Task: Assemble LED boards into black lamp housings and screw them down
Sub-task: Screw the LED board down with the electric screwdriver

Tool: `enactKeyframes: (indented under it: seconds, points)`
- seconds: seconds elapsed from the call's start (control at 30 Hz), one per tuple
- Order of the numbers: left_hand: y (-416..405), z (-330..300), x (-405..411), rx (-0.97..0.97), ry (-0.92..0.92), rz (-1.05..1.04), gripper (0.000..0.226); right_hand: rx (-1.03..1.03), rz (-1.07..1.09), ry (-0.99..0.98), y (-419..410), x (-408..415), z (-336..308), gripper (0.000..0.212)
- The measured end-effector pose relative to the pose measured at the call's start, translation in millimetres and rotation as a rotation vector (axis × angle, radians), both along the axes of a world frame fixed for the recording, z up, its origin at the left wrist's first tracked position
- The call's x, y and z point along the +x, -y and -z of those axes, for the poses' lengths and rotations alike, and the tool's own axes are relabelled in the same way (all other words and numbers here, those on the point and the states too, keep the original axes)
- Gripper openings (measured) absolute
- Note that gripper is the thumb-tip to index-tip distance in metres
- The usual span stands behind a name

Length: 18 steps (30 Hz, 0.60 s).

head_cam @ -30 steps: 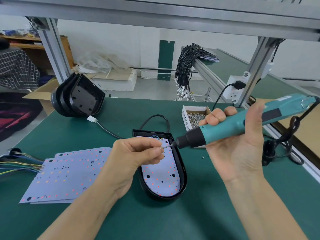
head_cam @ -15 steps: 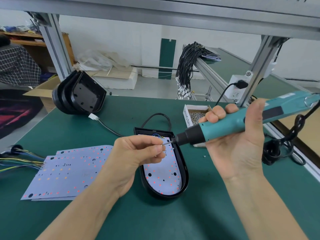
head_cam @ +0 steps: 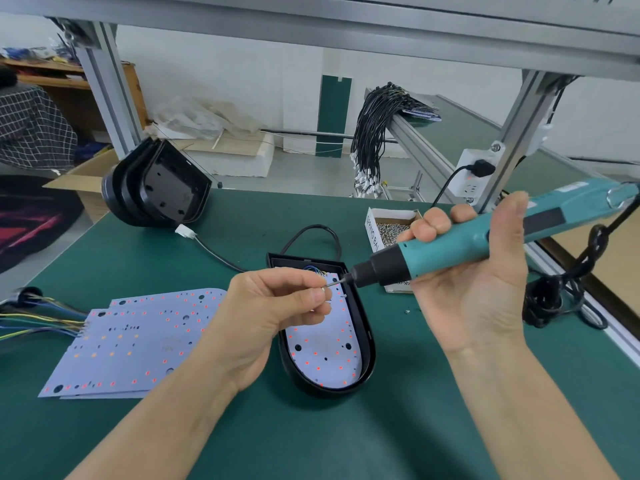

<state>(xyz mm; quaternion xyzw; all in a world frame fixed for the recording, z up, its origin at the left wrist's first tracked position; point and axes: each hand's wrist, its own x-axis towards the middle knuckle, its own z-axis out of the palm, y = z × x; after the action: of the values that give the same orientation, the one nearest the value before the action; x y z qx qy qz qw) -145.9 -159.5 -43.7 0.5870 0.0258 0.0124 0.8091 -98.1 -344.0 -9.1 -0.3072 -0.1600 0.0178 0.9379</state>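
1. A black lamp housing (head_cam: 363, 327) lies flat on the green tabletop (head_cam: 346, 438) near the middle of the view, rounded end toward the viewer, squared end away. A white LED board (head_cam: 322, 355) dotted with red points sits inside it, with thin coloured wires bunched at its far end.
2. At 9 o'clock from the housing, a loose stack of spare LED boards (head_cam: 131, 341) lies flat, coloured wires (head_cam: 38, 323) trailing off the left edge.
3. The left hand (head_cam: 273, 313) hovers above the housing's far half, thumb and forefinger pinching a small screw (head_cam: 323, 289); the other fingers curl beneath.
4. The right hand (head_cam: 474, 271) grips a teal electric screwdriver (head_cam: 485, 237), palm toward the viewer, fingers wrapped over the barrel. The tool lies nearly level, its bit tip (head_cam: 337, 281) meeting the screw at the left fingertips, above the board.
5. At 3 o'clock, a coiled black cord (head_cam: 554, 292) lies near the tabletop's right rail; bare green surface spreads in front of the housing.
6. At 1 o'clock, an open screw box (head_cam: 388, 223) stands partly behind the screwdriver.
7. At 11 o'clock, stacked empty housings (head_cam: 156, 185) rest on edge at the far-left corner, a white connector (head_cam: 185, 232) beside them.
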Motion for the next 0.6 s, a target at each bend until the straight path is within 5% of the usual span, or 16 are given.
enactKeyframes:
  seconds: [0.6]
  points:
    - [3.9, 2.3, 0.8, -0.022, 0.011, -0.052, 0.018, -0.016, -0.005, 0.006, -0.1, 0.7, 1.6, 0.051]
